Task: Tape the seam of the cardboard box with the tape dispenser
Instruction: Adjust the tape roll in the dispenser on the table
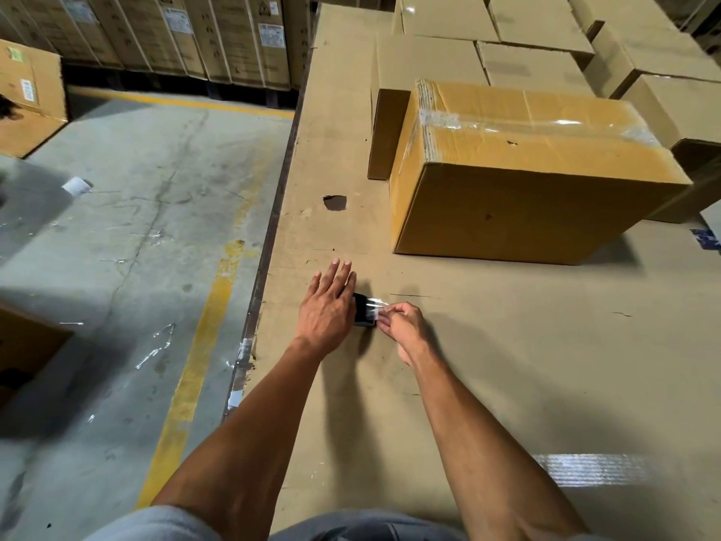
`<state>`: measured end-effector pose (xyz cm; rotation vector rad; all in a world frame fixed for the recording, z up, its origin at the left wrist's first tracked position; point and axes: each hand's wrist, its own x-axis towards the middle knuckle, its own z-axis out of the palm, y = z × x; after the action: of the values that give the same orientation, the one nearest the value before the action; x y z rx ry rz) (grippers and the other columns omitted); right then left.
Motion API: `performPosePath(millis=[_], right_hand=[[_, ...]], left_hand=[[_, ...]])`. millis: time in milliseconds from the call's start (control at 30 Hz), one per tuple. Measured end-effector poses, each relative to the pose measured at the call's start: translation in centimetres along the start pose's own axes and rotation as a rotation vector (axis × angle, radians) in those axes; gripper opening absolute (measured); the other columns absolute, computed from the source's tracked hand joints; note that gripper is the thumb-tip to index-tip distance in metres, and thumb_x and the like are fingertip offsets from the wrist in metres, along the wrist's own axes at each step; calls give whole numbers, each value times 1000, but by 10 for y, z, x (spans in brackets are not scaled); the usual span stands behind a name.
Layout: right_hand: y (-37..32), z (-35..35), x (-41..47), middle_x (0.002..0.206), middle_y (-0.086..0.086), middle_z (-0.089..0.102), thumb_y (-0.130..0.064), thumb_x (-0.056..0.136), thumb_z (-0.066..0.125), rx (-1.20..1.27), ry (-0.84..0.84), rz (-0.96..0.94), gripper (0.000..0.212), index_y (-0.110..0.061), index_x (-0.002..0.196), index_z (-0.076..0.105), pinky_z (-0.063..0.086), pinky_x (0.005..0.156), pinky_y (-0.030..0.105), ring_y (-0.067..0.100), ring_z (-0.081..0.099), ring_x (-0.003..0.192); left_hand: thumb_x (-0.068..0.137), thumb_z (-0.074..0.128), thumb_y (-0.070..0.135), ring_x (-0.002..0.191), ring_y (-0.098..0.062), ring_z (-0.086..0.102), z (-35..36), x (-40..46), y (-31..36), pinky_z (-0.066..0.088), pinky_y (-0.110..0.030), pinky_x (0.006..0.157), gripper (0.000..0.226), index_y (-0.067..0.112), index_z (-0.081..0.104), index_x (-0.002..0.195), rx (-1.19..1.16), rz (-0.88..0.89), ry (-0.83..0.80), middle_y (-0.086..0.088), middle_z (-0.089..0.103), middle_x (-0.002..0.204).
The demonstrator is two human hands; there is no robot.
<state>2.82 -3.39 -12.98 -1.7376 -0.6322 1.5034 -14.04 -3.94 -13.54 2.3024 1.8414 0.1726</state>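
Both hands work low on a wide cardboard-covered surface [487, 365]. The left hand [325, 306] lies palm down with its fingers straight and nearly together, pressing on the tape dispenser [363, 314], a small dark object (mostly hidden under the palm) that peeks out on the hand's right side. The right hand [404, 328] is just beside it, fingers curled in a pinch on the loose end of clear tape [377, 308] drawn from the dispenser; the strip spans the short gap between the 2 hands.

The cardboard box [519, 177] sits beyond the right hand, well apart from both hands, with glossy tape already along its top seam and down its left end. More boxes [546, 41] are stacked behind it. To the left of the left hand the surface ends at an edge, with concrete floor [128, 236] and a yellow line [203, 345] below.
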Motion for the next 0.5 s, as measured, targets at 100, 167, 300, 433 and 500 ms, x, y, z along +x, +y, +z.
performPosePath(millis=[100,167,300,433,500], right_hand=[[2,0,3,127,37,63,-1,107,47,-12,-23,-10,19,-9,90,50,61,81,29,39,67,108],[0,-2,4,123,34,64,1,107,46,35,-28,8,11,-5,98,48,56,95,39,42,67,111],[-4,-2,5,101,19,67,2,107,45,136,-40,18,5,-2,108,47,53,100,44,23,67,83],[-4,-3,6,123,33,65,1,108,44,126,-50,29,6,-3,110,49,54,98,43,40,68,108],[-3,-4,7,125,32,63,0,108,43,139,-56,34,7,-2,113,48,53,98,43,40,67,110]], left_hand=[[108,6,47,168,-23,-6,-2,-1,-8,8,-49,137,74,15,24,172,-74,13,18,-3,3,182],[112,14,47,168,-23,-5,1,0,-18,11,-50,137,68,16,25,172,-155,-4,43,-2,2,181],[115,20,48,169,-24,-1,6,-1,-35,20,-54,135,67,14,26,171,-263,-10,93,-3,7,181],[114,21,59,167,-19,-9,0,-1,-27,11,-49,137,72,23,9,174,-144,-6,17,2,-9,181],[109,39,68,168,-23,-7,0,-5,-24,9,-48,136,85,27,6,175,-42,57,55,0,-11,182]])
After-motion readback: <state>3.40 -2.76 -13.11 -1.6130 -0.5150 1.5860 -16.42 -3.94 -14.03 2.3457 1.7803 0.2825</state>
